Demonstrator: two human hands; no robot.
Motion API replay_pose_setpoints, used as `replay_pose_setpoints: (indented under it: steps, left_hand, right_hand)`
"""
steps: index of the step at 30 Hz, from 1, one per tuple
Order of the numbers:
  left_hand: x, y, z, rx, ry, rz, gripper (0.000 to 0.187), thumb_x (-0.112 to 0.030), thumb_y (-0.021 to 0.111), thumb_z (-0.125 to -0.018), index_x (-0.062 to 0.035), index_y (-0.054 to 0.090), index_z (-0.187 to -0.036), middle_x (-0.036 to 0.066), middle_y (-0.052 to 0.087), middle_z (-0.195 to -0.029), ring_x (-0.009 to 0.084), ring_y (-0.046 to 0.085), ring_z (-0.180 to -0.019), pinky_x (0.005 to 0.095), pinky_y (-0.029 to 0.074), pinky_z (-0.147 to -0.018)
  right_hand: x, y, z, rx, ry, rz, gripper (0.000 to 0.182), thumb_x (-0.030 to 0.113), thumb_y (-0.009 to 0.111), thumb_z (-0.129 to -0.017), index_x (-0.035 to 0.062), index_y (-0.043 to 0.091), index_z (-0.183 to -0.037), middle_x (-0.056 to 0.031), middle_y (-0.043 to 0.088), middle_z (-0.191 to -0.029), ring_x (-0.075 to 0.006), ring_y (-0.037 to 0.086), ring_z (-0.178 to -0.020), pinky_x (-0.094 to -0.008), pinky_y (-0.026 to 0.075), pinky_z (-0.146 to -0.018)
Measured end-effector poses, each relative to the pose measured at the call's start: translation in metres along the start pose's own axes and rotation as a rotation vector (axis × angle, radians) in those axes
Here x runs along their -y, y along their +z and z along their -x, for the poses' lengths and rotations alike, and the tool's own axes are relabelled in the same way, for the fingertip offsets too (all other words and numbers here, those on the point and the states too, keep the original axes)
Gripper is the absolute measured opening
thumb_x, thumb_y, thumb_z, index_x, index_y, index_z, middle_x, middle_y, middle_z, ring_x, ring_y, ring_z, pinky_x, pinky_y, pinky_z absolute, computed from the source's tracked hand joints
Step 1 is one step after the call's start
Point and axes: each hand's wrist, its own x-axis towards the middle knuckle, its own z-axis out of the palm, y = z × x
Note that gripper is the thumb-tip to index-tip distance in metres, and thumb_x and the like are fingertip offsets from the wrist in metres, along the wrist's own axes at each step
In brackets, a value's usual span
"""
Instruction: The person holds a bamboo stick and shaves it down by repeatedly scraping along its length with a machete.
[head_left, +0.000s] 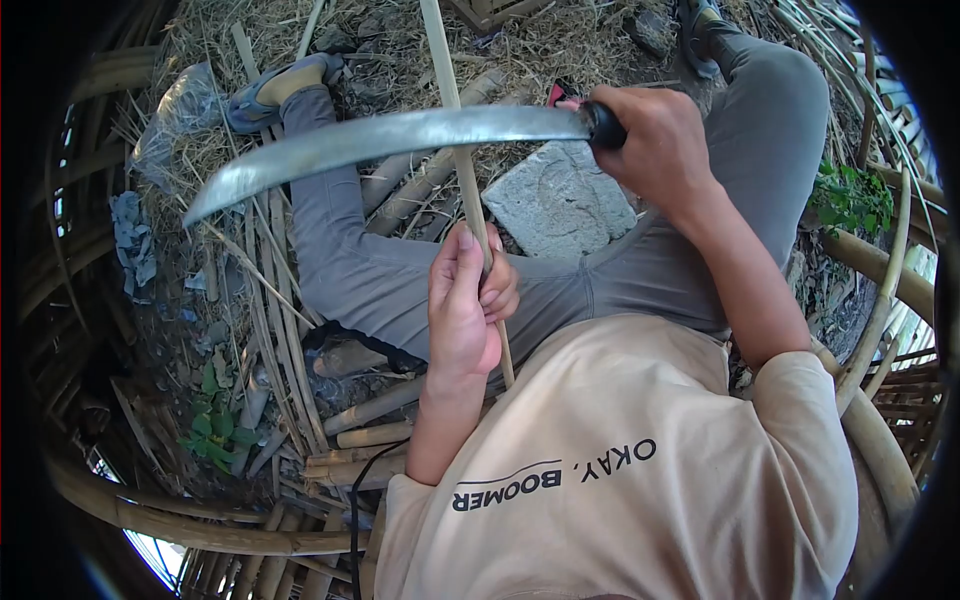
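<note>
My right hand (655,140) is wrapped round the black handle of a machete (390,132), whose long curved blade points left across the view. The blade overlaps a pale bamboo strip (446,70) that runs from the top of the view down to my shirt. Lower on that strip, my left hand (470,285) is closed round it, thumb pointing up. Beyond my lap a grey stone block (560,200) lies on the ground between my legs.
Bamboo poles (405,195) and long split strips (280,340) lie on the straw-covered ground. A clear plastic bag (180,120) is at the upper left. Curved bamboo rails (220,520) surround me, with green plants (850,198) at the right and a black cord (360,490) beside my shirt.
</note>
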Motion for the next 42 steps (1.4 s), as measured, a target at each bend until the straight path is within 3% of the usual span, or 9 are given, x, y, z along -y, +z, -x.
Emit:
replay_pose_setpoints:
  steps: [8, 13, 18, 20, 23, 36, 40, 42]
  left_hand:
    - [0.004, 0.003, -0.002, 0.019, -0.047, 0.02, 0.021, -0.028, 0.04, -0.106, -0.0102, 0.05, -0.101, -0.007, 0.031, -0.059, 0.0017, 0.021, -0.048, 0.0191, 0.018, -0.041]
    - [-0.002, 0.009, -0.003, 0.004, -0.043, -0.022, 0.02, -0.028, 0.041, -0.106, -0.0108, 0.05, -0.103, -0.007, 0.029, -0.059, 0.0018, 0.021, -0.048, 0.019, 0.018, -0.041]
    - [0.004, -0.011, -0.005, 0.035, -0.092, 0.105, 0.019, -0.028, 0.039, -0.107, -0.0098, 0.046, -0.105, -0.007, 0.03, -0.061, 0.0019, 0.021, -0.048, 0.0178, 0.021, -0.042]
    - [0.004, -0.011, -0.011, 0.047, -0.08, 0.11, 0.019, -0.027, 0.039, -0.107, -0.009, 0.045, -0.105, -0.006, 0.031, -0.062, 0.0018, 0.021, -0.047, 0.0177, 0.021, -0.041]
    - [0.003, 0.002, -0.013, 0.012, -0.064, 0.04, 0.019, -0.026, 0.039, -0.107, -0.0085, 0.045, -0.104, -0.006, 0.031, -0.062, 0.0015, 0.021, -0.047, 0.0175, 0.021, -0.041]
    - [0.005, 0.005, -0.017, -0.021, -0.066, 0.063, 0.02, -0.025, 0.038, -0.107, -0.0091, 0.048, -0.103, -0.006, 0.03, -0.062, 0.0021, 0.02, -0.047, 0.0185, 0.018, -0.041]
    - [0.003, 0.007, -0.019, -0.025, -0.063, 0.052, 0.019, -0.025, 0.038, -0.107, -0.0094, 0.047, -0.102, -0.006, 0.03, -0.062, 0.0019, 0.02, -0.048, 0.0183, 0.018, -0.041]
    - [0.008, 0.02, -0.022, -0.063, -0.069, -0.035, 0.019, -0.026, 0.039, -0.107, -0.0096, 0.047, -0.101, -0.006, 0.03, -0.062, 0.0018, 0.02, -0.048, 0.0183, 0.018, -0.041]
  right_hand:
    - [0.015, -0.004, 0.004, 0.15, -0.031, -0.079, 0.012, 0.016, 0.07, -0.071, 0.0091, 0.065, -0.078, -0.0107, 0.064, -0.066, -0.0322, 0.065, -0.065, -0.0437, 0.051, -0.059]
    - [0.004, -0.004, -0.008, 0.054, -0.033, 0.008, 0.013, 0.017, 0.071, -0.067, 0.0089, 0.065, -0.076, -0.0104, 0.065, -0.066, -0.0314, 0.067, -0.066, -0.0431, 0.053, -0.061]
    - [-0.021, -0.002, -0.014, -0.059, 0.096, 0.028, 0.014, 0.023, 0.071, -0.067, 0.0111, 0.068, -0.074, -0.0133, 0.065, -0.065, -0.0339, 0.068, -0.064, -0.0444, 0.054, -0.059]
    - [-0.007, 0.004, -0.009, 0.041, 0.137, -0.044, 0.013, 0.022, 0.07, -0.067, 0.0113, 0.069, -0.073, -0.0132, 0.065, -0.064, -0.0337, 0.068, -0.063, -0.0445, 0.055, -0.058]
    - [0.009, 0.018, 0.001, 0.161, 0.02, -0.108, 0.011, 0.019, 0.069, -0.063, 0.0095, 0.069, -0.069, -0.0148, 0.066, -0.064, -0.0348, 0.068, -0.063, -0.0438, 0.055, -0.057]
    - [-0.024, 0.012, 0.003, 0.003, 0.136, -0.08, 0.009, 0.018, 0.067, -0.066, 0.0108, 0.07, -0.069, -0.0129, 0.066, -0.064, -0.0324, 0.069, -0.063, -0.0414, 0.055, -0.057]
    - [-0.027, 0.006, 0.003, 0.051, 0.223, -0.141, 0.014, 0.023, 0.069, -0.067, 0.0095, 0.07, -0.07, -0.0144, 0.066, -0.065, -0.0336, 0.068, -0.063, -0.0423, 0.055, -0.058]
    - [-0.017, 0.007, 0.006, 0.109, 0.167, -0.175, 0.016, 0.024, 0.07, -0.066, 0.008, 0.07, -0.07, -0.0154, 0.066, -0.065, -0.0342, 0.068, -0.063, -0.0424, 0.055, -0.058]
